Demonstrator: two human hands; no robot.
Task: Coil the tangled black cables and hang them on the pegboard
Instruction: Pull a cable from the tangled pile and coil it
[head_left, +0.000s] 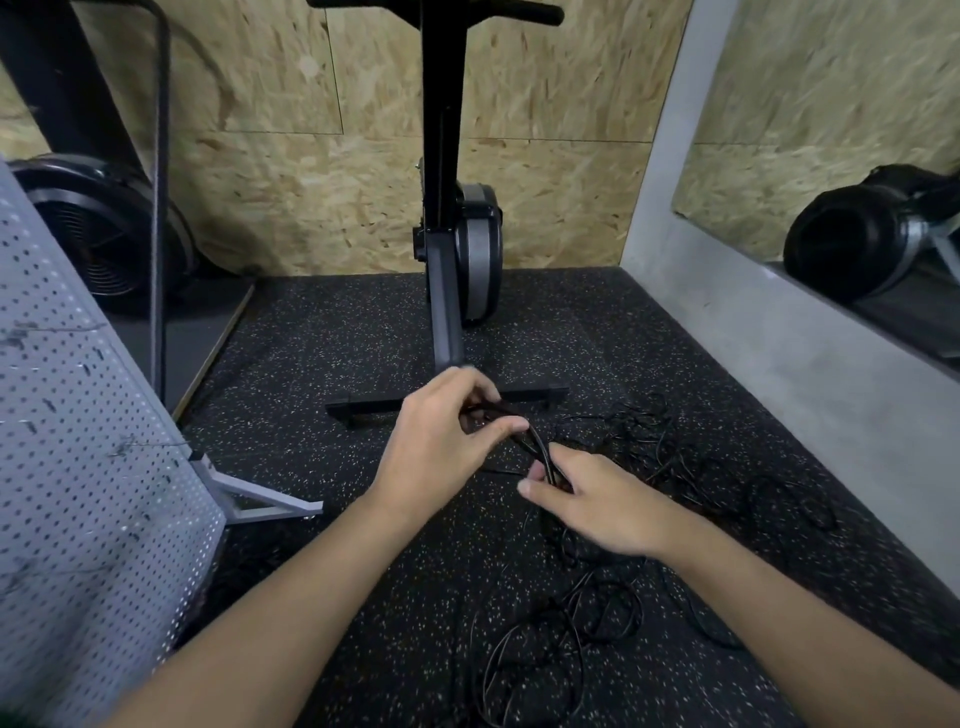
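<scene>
The tangled thin black cables (649, 452) sprawl over the speckled black rubber floor (337, 353) from centre to lower right of the frame, one strand bundle (537, 449) running between my hands: my left hand (441, 436) pinches it with thumb and curled fingers, my right hand (592, 501) grips it just below. I reckon I should feed slack gently with the right, keeping loops even and not yanking knots tighter, before turning to the grey perforated pegboard (78, 441) at the left edge.

Two hands (441, 434) (597, 506), one pegboard (78, 441), one cable tangle (540, 448)
</scene>
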